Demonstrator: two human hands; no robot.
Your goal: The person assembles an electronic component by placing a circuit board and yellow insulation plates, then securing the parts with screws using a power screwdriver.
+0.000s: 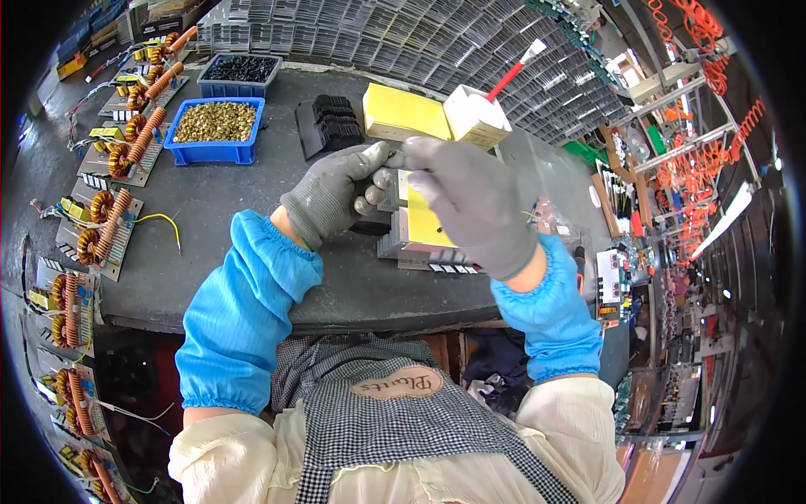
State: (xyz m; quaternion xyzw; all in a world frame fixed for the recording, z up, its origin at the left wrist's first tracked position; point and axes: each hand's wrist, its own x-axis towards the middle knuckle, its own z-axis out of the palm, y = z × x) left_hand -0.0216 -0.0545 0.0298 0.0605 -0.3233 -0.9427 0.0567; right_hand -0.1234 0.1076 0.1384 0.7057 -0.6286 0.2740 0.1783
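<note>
My left hand (336, 189), in a grey work glove, is closed in a pinch. Its fingertips meet those of my right hand (474, 202), also gloved and somewhat smeared by motion. A small dark piece (395, 159) shows between the fingertips; its kind is too small to make out. Below and behind the hands sits an assembly with grey finned metal heat sinks (393, 239) and a yellow top (426, 220), partly hidden by my right hand. Beyond the hands lie a stack of black plastic pieces (336, 123) and a yellow block (406, 111).
A blue bin (214, 152) holds small brass-coloured parts; another bin (238, 89) holds black ones. A red-handled brush (514, 72) rests on a white box (475, 114). Circuit boards with copper coils (113, 227) line the left. Grey metal pieces (403, 38) are stacked along the back.
</note>
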